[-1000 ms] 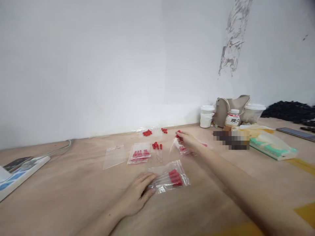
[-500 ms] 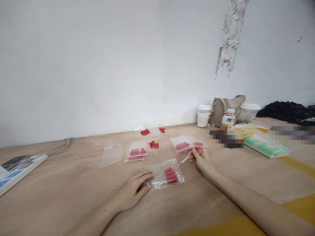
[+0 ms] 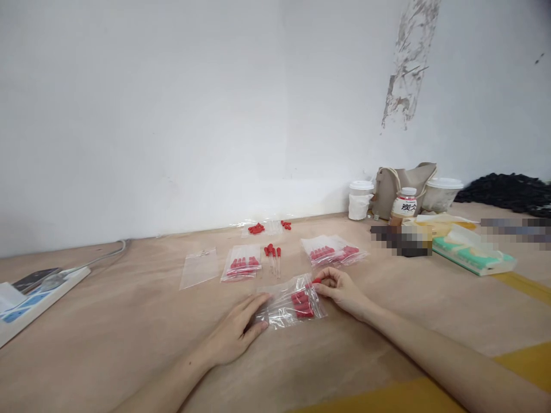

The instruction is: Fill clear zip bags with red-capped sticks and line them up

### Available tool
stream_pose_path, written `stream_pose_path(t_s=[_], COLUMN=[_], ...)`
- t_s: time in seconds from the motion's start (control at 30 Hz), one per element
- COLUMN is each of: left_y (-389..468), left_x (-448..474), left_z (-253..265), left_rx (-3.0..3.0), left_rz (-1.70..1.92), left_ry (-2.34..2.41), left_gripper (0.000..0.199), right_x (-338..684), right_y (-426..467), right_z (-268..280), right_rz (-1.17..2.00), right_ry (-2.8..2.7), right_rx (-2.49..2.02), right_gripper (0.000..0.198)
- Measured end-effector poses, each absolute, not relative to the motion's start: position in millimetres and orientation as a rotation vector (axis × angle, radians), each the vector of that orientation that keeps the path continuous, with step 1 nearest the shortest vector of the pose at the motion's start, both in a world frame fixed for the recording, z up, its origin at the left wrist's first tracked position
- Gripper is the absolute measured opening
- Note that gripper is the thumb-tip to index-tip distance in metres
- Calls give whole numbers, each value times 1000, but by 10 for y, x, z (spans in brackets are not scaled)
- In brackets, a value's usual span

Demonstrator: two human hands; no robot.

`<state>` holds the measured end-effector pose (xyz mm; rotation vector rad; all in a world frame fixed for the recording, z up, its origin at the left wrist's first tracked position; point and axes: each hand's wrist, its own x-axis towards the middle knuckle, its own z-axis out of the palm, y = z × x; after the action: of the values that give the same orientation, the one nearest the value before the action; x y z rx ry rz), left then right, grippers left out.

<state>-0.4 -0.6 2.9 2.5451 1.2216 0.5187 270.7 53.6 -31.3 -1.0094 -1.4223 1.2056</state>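
Note:
A clear zip bag (image 3: 279,312) lies in front of me with several red-bulbed glass droppers (image 3: 302,305) inside, their bulbs at its right end. My left hand (image 3: 235,330) holds the bag's left end between thumb and fingers. At the bag's upper right corner, my right hand (image 3: 340,292) pinches another dropper by its red bulb (image 3: 317,281). That dropper's glass stem points left into the bag's mouth; plastic glare makes it hard to see. Just behind the bag lie several loose droppers (image 3: 272,252), side by side.
Filled dropper bags (image 3: 241,263) lie left of the loose droppers, and more bags (image 3: 331,251) lie right. An unfilled bag (image 3: 198,268) is farther left. Red bulbs (image 3: 256,228) lie near the wall. A power strip (image 3: 43,304) stands left; a bottle (image 3: 404,205), cup (image 3: 360,201) and tissue pack (image 3: 473,252) stand right.
My right hand has moved left and slightly down, bringing the dropper from beside the bag into its right end. The left hand stays on the bag. The whole view has shifted slightly.

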Motion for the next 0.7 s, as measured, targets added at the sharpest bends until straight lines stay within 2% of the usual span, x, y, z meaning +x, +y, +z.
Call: stream_pose_path(t_s=[0.17,0.37,0.43,0.57,0.63,0.7], left_y=[-3,5,5,4,1,0], left_x=[-4,-7,-9,-13,-11,-5], left_z=[26,9,5,0,8,21], left_rx=[2542,2529,2520,2494,2492,2498], left_rz=[509,516,518,542,558,562], left_ry=[1221,1201,1202,1212,1209,1202], left_gripper=[44,44,44,44,43,41], right_x=[2726,2607,2540,2483,2513,2562], right_y=[642,743,764,795,804,806], right_z=[-226,-202,-272,-380,-361,-307], right_rz=[1268,1357,1263,838,906,1154], right_ry=[-1596,-1723,-1656,-1514,-1448,-1404], right_rx=[-1104,-1003,-1082,-1258,-1314,-1352], right_gripper=[29,27,24,14,14,16])
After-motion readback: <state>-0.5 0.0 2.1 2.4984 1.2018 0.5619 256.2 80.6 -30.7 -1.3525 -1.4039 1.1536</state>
